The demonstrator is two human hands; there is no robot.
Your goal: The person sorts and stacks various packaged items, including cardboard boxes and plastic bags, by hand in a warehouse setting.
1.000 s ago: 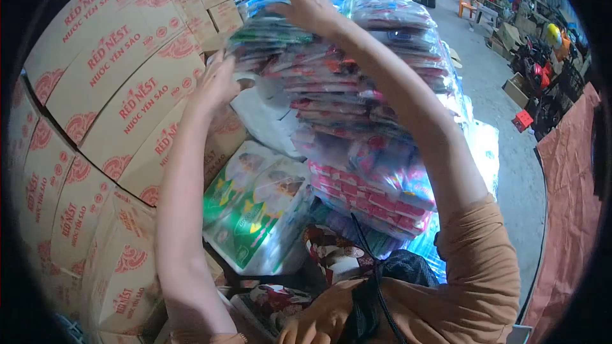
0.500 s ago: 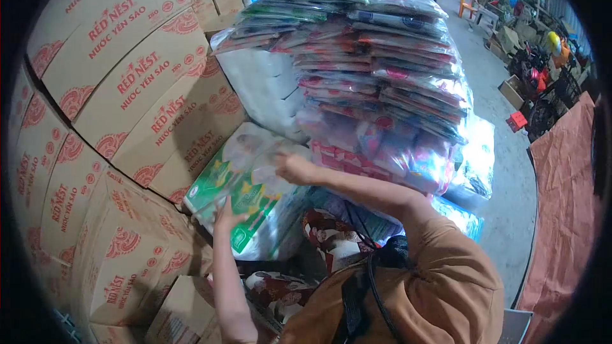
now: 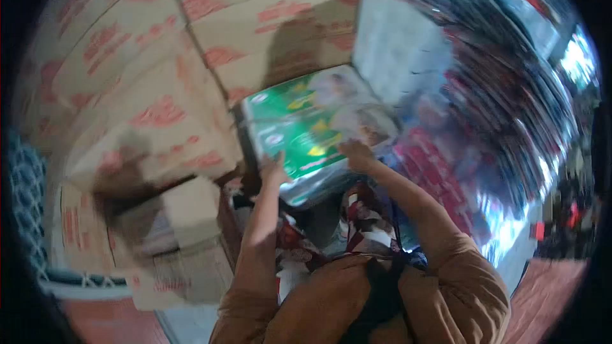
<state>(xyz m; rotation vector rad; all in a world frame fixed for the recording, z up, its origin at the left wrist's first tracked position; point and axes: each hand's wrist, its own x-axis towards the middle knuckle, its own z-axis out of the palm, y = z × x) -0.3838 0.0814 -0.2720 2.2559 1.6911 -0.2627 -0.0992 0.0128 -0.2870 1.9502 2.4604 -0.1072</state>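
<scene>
A plastic-wrapped green and white package with yellow patches and printed pictures lies in front of me, between cardboard boxes and stacked bagged goods. My left hand rests at its near left corner, fingers apart. On the near right part of the package is my right hand; its fingers touch the top, but blur hides whether they pinch the wrap.
Red-printed cardboard boxes are stacked behind and to the left. An opened carton stands at lower left. White wrapped packs and a tall pile of bagged goods rise on the right.
The view has swung left and down, bringing the opened carton into fuller view. My right hand has come from the package's far right part to its near edge. My left hand stays at the near side.
</scene>
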